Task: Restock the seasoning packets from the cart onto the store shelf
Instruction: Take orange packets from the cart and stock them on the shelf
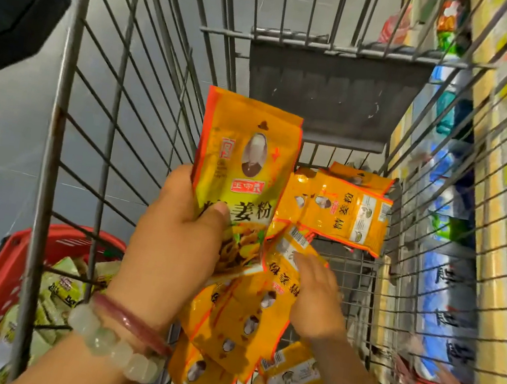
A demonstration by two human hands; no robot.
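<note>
Left hand (175, 229) grips a stack of orange-yellow foil seasoning packets (242, 170) upright, thumb across the front. Right of it, right hand (315, 298) reaches flat-fingered onto loose packets (343, 214) lying in the grey wire cart (120, 108).

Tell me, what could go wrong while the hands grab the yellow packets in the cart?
1. The left hand grips a stack of yellow packets by the bottom edge only, so the stack could fan out and slip.
2. The right hand lies flat on loose packets piled crookedly; some might slide off.
3. The cart floor is open wire, so a packet could poke through.
</note>
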